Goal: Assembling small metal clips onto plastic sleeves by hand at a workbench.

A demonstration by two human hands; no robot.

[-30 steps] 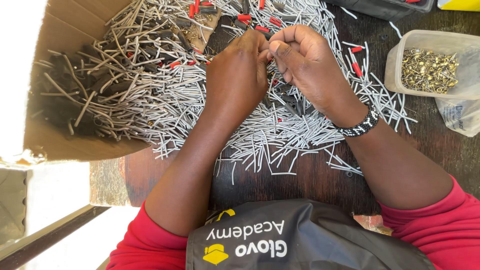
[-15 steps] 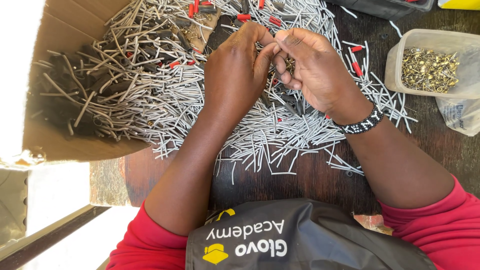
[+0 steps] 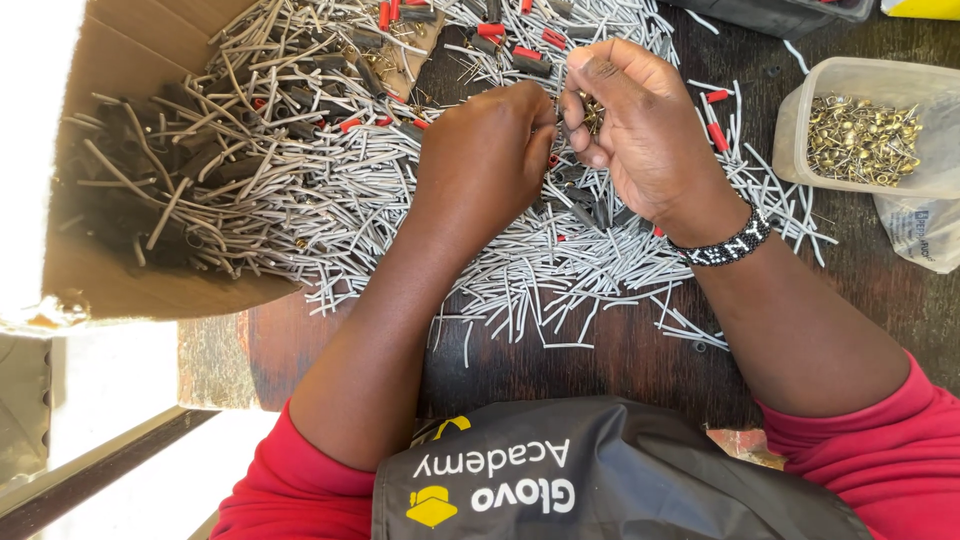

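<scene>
My left hand point(image 3: 487, 150) is curled shut over a heap of short grey wire pieces point(image 3: 560, 270) on a dark wooden table point(image 3: 620, 360), its fingertips pinching a small part that I cannot make out. My right hand point(image 3: 640, 125) is closed around several small brass-coloured metal fittings point(image 3: 592, 112), visible between its fingers. The two hands meet fingertip to fingertip above the heap. A black and white beaded bracelet point(image 3: 725, 245) sits on my right wrist.
A cardboard box flap point(image 3: 150, 290) at left carries more grey wires and black sleeves. Red sleeves point(image 3: 525, 52) lie at the top. A clear plastic tub point(image 3: 790, 125) of brass fittings stands at right, beside a plastic bag point(image 3: 920, 235). A dark tray point(image 3: 790, 15) sits at the top.
Both hands have shifted slightly and closed together; my right hand has turned so the brass fittings show between its fingers.
</scene>
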